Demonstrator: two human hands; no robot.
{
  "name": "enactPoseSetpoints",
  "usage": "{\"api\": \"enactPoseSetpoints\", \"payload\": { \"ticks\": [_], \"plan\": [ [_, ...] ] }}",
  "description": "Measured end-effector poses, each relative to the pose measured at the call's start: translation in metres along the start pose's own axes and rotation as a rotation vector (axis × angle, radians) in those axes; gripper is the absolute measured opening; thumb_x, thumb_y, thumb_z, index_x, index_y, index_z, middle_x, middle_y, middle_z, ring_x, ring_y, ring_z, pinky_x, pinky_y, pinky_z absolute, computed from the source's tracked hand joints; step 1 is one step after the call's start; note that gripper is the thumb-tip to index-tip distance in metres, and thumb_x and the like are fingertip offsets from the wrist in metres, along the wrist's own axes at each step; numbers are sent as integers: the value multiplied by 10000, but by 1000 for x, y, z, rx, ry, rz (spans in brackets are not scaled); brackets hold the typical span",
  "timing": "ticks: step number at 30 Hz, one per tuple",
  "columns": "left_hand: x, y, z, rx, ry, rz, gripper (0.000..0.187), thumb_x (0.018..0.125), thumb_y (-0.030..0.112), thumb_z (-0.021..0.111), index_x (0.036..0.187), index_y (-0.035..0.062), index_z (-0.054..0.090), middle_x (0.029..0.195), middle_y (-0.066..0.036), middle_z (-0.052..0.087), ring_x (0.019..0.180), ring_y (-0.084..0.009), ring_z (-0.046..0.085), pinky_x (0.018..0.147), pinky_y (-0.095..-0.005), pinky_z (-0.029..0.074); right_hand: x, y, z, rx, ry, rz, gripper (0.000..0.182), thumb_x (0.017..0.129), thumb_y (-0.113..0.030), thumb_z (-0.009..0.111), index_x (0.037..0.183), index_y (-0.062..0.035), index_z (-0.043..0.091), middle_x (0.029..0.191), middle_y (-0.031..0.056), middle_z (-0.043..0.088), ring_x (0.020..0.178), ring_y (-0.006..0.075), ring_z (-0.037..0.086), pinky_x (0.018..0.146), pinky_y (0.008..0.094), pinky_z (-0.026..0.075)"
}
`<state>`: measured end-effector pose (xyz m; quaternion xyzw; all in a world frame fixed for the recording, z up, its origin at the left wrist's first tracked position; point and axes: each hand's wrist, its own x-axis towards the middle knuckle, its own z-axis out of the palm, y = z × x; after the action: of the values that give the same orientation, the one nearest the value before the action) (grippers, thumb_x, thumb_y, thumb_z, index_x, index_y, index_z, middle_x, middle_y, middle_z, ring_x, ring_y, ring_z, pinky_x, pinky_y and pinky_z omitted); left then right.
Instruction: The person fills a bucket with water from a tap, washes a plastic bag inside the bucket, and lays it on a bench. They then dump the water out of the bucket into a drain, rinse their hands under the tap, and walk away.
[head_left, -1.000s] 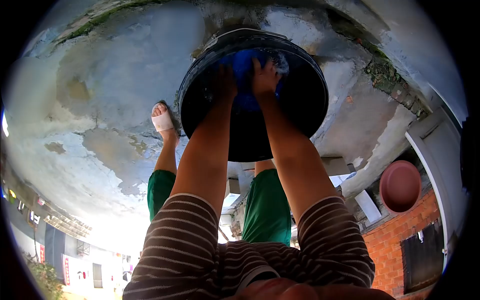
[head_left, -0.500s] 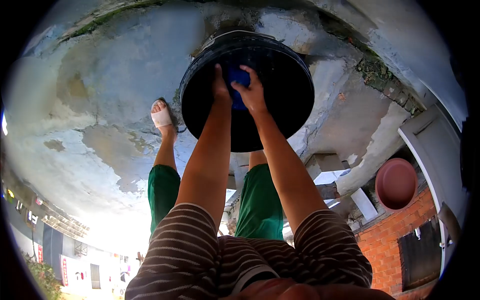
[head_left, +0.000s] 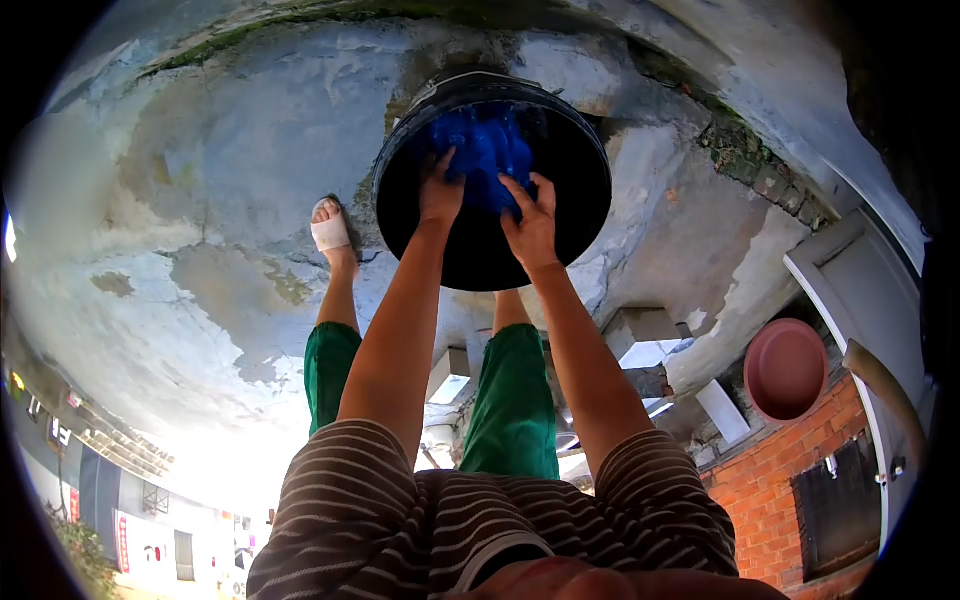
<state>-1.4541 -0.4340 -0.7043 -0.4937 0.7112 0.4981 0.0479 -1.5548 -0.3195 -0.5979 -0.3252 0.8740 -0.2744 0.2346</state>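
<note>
A large black bucket point(head_left: 490, 265) stands on the ground in front of me, its mouth turned toward me. Inside it, a bunched blue cloth point(head_left: 485, 145) with glossy folds lies against the far side. My left hand point(head_left: 441, 190) is in the bucket at the cloth's left edge, fingers closed on it and partly hidden. Across from it, my right hand point(head_left: 532, 222) has bent fingers gripping the cloth's near right edge. The dark interior hides the bucket's bottom.
Cracked, patchy concrete point(head_left: 240, 120) surrounds the bucket. At the right are a pink basin point(head_left: 787, 370), a brick wall point(head_left: 750, 485) and a white door point(head_left: 865, 300). Pale blocks point(head_left: 645, 335) lie behind my legs. My sandalled foot point(head_left: 329, 225) is left of the bucket.
More of the blue cloth shows, spread wider in the bucket. My hands have moved lower in view and farther apart; the right hand has shifted toward the bucket's near side.
</note>
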Motion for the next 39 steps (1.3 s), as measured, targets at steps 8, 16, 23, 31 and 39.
{"api": "enactPoseSetpoints", "payload": {
  "ticks": [8, 16, 23, 31, 39],
  "plan": [
    [29, -40, 62, -80, 154, -227, 393, 796, 14, 554, 1162, 155, 577, 1293, -137, 472, 1226, -298, 411, 1005, -352, 348, 54, 61, 136, -575, -519, 219, 615, 808, -204, 592, 1370, -272, 352, 1449, 148, 226, 1179, 452, 403, 876, 481, 459],
    [23, -23, 59, -337, 266, -300, 371, 836, 164, 584, 1197, 129, 505, 1270, -109, 482, 1181, -270, 452, 971, -369, 377, 41, 153, 248, -474, -695, 216, 522, 859, -313, 505, 1330, -115, 398, 1350, 187, 398, 1116, 373, 508, 907, 475, 422],
    [34, -29, 43, -560, 379, -401, 532, 870, 291, 580, 1336, 118, 390, 1337, -127, 428, 1194, -276, 441, 969, -408, 381, 32, 44, 97, 316, -244, 911, 563, 736, -350, 647, 1198, -48, 535, 1177, 202, 560, 1069, 300, 549, 895, 361, 434],
    [18, 0, -10, -1540, -199, -784, 653, 784, 369, 674, 1270, -3, 449, 1217, -163, 536, 1100, -298, 524, 958, -408, 396, -1, -75, 11, 1258, -268, 815, 291, 779, -190, 688, 1006, -18, 633, 929, 66, 647, 853, 137, 598, 826, 274, 459],
    [-38, 96, -49, -1149, 178, -734, 495, 865, 354, 609, 1183, -14, 513, 1067, -102, 590, 951, -238, 571, 850, -344, 461, 60, 3, 54, 179, -181, 579, 475, 836, -421, 564, 930, 43, 607, 950, 285, 610, 881, 413, 605, 755, 439, 486]
  ]
}}
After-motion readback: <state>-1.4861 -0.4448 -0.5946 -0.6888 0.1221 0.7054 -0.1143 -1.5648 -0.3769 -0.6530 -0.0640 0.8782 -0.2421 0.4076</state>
